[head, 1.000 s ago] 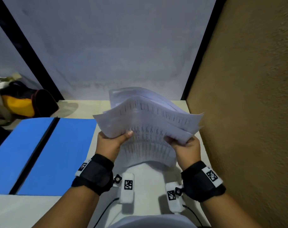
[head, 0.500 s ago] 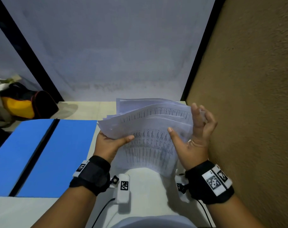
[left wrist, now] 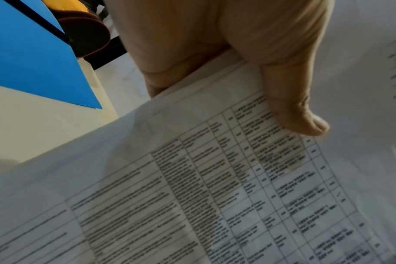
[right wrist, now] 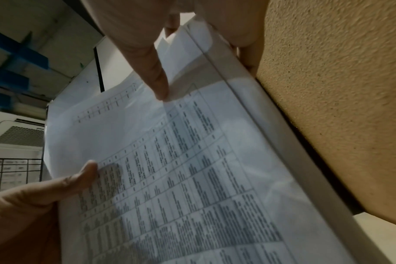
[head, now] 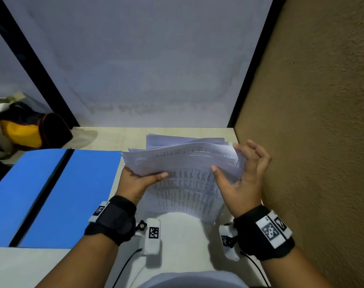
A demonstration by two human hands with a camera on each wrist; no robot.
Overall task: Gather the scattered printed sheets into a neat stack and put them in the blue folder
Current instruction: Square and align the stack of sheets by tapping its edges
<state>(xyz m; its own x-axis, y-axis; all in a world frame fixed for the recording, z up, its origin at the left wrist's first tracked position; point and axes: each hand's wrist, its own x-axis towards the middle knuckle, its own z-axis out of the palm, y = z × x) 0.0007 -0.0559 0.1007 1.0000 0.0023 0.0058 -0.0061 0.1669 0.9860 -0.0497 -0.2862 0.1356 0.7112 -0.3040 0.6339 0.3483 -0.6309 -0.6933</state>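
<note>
A bundle of printed sheets point(head: 183, 175) with tables on them stands on its lower edge on the desk, bent over toward me. My left hand point(head: 138, 180) grips its left side, thumb on the front page point(left wrist: 215, 178). At the bundle's right edge my right hand point(head: 242, 173) is spread, fingers against the sheet edges and thumb touching the front page point(right wrist: 192, 160). The blue folder point(head: 58, 192) lies open and flat on the desk to the left, with a dark spine down its middle.
A brown textured partition point(head: 318, 142) rises close on the right, almost touching my right hand. A grey panel point(head: 145, 69) closes the back. A yellow and black bag point(head: 25, 129) sits at the far left behind the folder. Pale desk point(head: 21, 267) shows in front.
My right hand let go of the bundle's lower right corner, rose and spread against the sheets' right edge. The sheets drew closer together. The left hand kept its grip.
</note>
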